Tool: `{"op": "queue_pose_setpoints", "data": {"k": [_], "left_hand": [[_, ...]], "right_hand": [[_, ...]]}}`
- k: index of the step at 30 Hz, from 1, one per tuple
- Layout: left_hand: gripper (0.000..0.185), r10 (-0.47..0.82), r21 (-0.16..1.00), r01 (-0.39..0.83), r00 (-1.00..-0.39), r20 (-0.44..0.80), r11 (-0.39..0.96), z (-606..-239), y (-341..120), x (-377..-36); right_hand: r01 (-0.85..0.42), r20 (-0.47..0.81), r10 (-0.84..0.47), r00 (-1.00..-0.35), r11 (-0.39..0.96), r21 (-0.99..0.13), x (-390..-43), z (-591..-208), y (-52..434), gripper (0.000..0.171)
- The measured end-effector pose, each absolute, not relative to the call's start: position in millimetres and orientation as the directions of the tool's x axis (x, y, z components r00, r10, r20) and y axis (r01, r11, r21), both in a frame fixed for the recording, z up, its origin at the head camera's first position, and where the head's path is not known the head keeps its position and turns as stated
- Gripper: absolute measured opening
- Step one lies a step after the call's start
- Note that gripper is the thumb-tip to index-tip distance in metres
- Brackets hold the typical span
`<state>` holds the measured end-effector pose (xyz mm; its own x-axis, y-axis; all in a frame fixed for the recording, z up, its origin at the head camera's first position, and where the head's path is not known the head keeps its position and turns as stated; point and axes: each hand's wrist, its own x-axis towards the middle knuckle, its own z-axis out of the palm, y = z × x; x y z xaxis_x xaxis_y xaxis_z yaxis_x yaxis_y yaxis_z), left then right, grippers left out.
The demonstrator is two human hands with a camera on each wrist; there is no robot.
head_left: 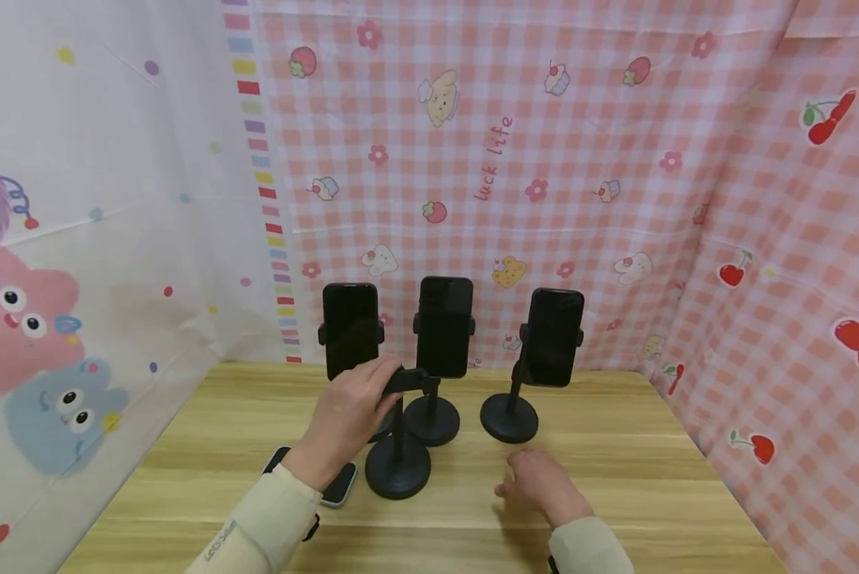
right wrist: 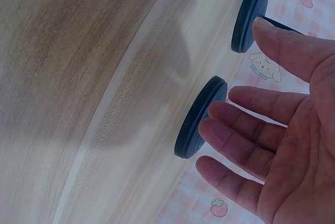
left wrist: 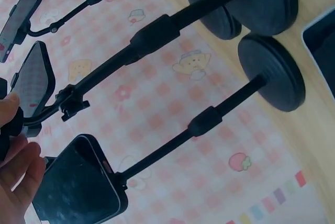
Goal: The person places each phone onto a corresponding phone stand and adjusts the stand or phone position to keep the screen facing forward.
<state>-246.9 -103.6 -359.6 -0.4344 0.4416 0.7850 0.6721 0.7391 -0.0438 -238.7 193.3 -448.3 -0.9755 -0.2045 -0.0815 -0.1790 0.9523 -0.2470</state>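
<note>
A black phone stand (head_left: 398, 466) with a bare clamp stands on the wooden table (head_left: 616, 446), in front of three others. My left hand (head_left: 351, 406) grips that clamp from the left; in the left wrist view its fingers (left wrist: 18, 169) curl at the top of the stand's pole (left wrist: 157, 31). A phone (head_left: 339, 484) lies flat on the table under my left wrist. My right hand (head_left: 539, 481) rests palm down on the table, holding nothing. In the right wrist view its fingers (right wrist: 246, 130) are straight, close to a round stand base (right wrist: 201, 116).
At the back, three black stands each hold a dark phone: left (head_left: 351, 328), middle (head_left: 445, 325), right (head_left: 554, 336). Their round bases (head_left: 509, 418) sit close together. Pink checked cloth (head_left: 616, 159) walls in the back and right, pale printed cloth (head_left: 78, 239) the left.
</note>
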Motion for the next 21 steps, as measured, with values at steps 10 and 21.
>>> {"op": "queue_pose_setpoints", "data": {"k": [10, 21], "left_hand": [[0.052, 0.546, -0.146, 0.671, -0.435, 0.716, 0.727, -350, -104, -248], [0.034, 0.578, -0.146, 0.648, -0.525, 0.624, 0.747, -332, -100, -244]], "right_hand": [[-0.199, -0.062, -0.219, -0.974, 0.951, -0.238, -238, -448, 191, 0.048], [-0.201, -0.077, -0.226, -0.971, 0.949, -0.241, -239, -451, 191, 0.05]]}}
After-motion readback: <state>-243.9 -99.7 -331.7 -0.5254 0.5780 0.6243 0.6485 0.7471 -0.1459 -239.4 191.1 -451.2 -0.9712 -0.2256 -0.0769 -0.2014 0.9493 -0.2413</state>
